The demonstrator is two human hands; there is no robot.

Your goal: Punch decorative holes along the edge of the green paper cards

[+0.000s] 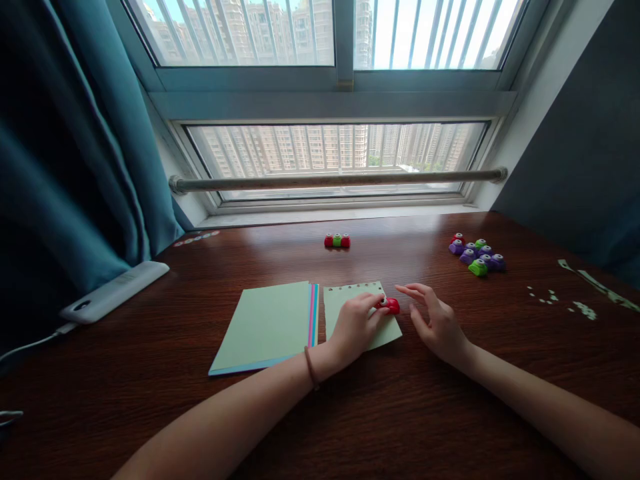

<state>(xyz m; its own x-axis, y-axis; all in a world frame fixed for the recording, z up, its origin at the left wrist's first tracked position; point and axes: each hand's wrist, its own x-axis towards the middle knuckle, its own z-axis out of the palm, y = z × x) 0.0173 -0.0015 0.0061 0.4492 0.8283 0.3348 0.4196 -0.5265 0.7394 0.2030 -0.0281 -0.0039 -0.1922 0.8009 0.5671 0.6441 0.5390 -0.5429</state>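
Observation:
My left hand [354, 325] rests on a pale green sheet of paper [340, 303] and its fingers press on a small red paper punch [390, 305] at the sheet's right edge. A row of punched holes runs along the sheet's far edge. My right hand [434, 320] hovers just right of the punch, fingers spread and holding nothing. A stack of coloured paper [265, 325], pale green on top, lies to the left of the sheet.
Three small punches [337, 241] stand in a row near the window. Several purple, green and red punches [477, 255] cluster at the right. Paper scraps [580, 303] lie at the far right. A white device [114, 291] with a cable lies left, by the blue curtain [75, 167].

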